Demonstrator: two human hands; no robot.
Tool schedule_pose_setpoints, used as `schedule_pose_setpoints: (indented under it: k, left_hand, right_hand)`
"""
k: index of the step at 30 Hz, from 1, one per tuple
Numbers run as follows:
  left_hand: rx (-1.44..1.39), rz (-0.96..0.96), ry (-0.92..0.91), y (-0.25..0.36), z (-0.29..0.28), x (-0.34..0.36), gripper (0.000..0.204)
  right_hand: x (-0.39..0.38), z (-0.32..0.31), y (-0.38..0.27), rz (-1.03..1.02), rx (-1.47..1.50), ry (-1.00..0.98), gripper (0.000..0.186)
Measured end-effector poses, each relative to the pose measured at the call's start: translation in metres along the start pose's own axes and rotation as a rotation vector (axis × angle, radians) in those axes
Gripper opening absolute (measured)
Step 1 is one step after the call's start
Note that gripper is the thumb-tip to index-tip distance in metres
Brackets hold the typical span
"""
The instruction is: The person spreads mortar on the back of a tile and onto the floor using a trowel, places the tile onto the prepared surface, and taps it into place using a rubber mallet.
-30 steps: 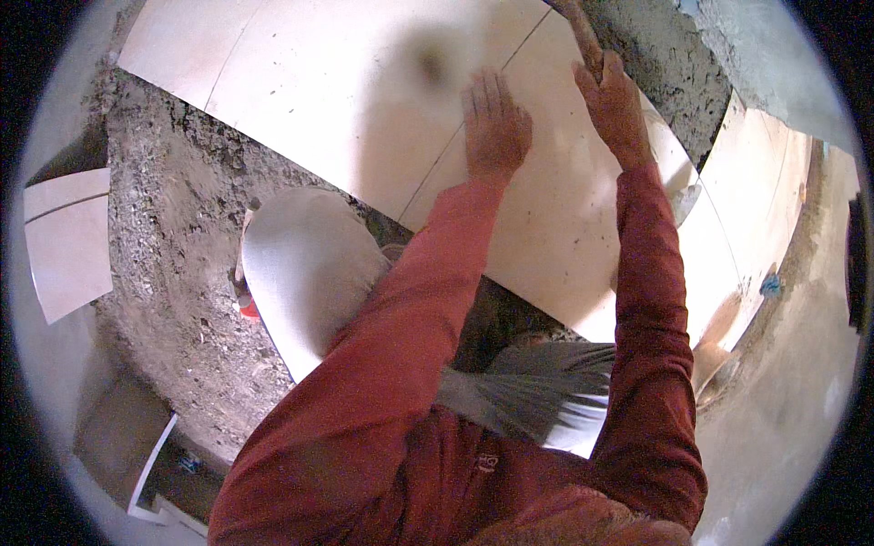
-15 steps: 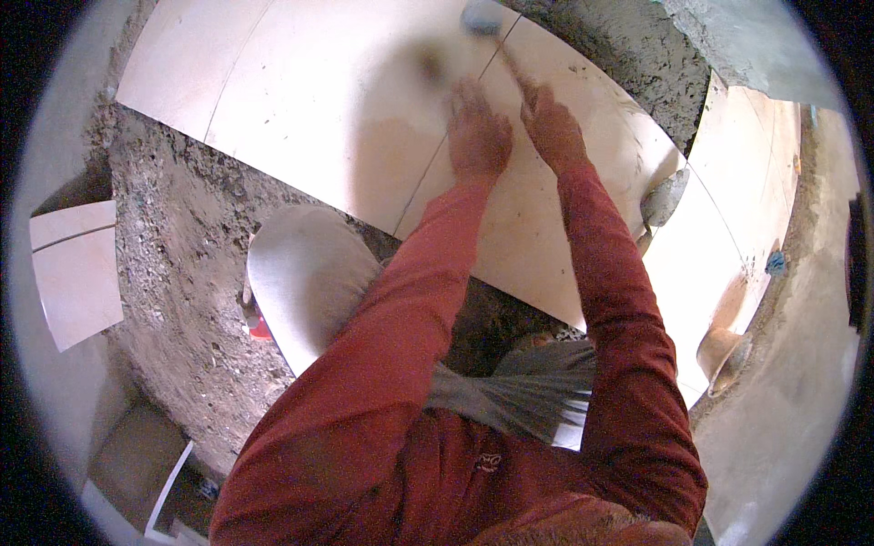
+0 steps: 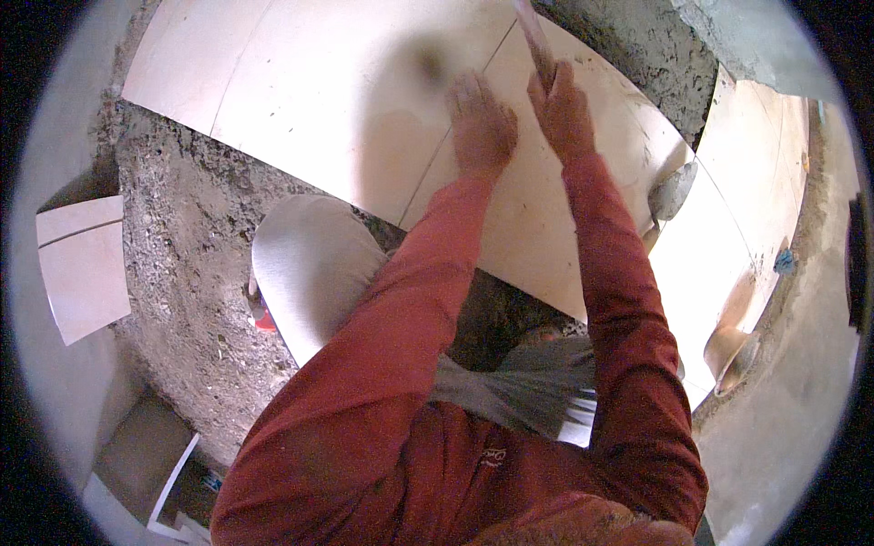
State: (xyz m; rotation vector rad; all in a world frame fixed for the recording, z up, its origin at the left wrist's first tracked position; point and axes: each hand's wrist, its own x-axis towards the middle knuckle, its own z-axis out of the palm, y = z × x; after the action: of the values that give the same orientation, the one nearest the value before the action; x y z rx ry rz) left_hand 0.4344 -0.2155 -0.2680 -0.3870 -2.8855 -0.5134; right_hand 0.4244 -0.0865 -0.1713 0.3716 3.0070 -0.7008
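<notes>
My left hand [image 3: 482, 132] lies flat with its fingers stretched out, beside the joint between two cream floor tiles. It rests on the right-hand tile [image 3: 537, 223], and the other tile [image 3: 300, 100] spreads out to its left. In my right hand [image 3: 566, 114] is the wooden handle of a mallet [image 3: 534, 41], held above the right-hand tile. The mallet's head is beyond the top edge of the view. A trowel [image 3: 674, 191] with a grey, mortar-smeared blade lies on the tiles right of my right forearm.
Wet grey mortar [image 3: 646, 77] borders the tiles at the far right. Rough rubble ground [image 3: 191, 264] lies left of my knee, with tile pieces [image 3: 86, 278] against the wall. A tan bowl-shaped container [image 3: 728, 359] and a blue scrap [image 3: 785, 262] sit at the right.
The mallet has swung up and away, its head leaving the top of the view. My right hand has risen with it; my left hand stays nearly in place on the tile.
</notes>
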Motion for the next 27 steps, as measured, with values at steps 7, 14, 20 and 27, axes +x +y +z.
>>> schedule_pose_setpoints:
  k: [7,14,20,27]
  left_hand:
    - [-0.04,0.02,0.021,-0.003,-0.001,-0.012,0.067]
    - [0.123,-0.137,0.059,-0.019,-0.018,-0.062,0.07]
    - [0.181,-0.365,0.051,-0.025,-0.041,-0.143,0.072]
    - [0.267,-0.36,0.093,-0.023,-0.046,-0.181,0.077]
  right_hand:
    - [0.0,-0.068,0.018,-0.183,-0.166,-0.197,0.032]
    - [-0.081,-0.117,0.074,0.031,-0.047,-0.253,0.036]
    - [-0.111,-0.104,0.14,-0.035,-0.004,-0.219,0.039]
    - [-0.122,-0.117,0.105,0.126,0.183,-0.286,0.043]
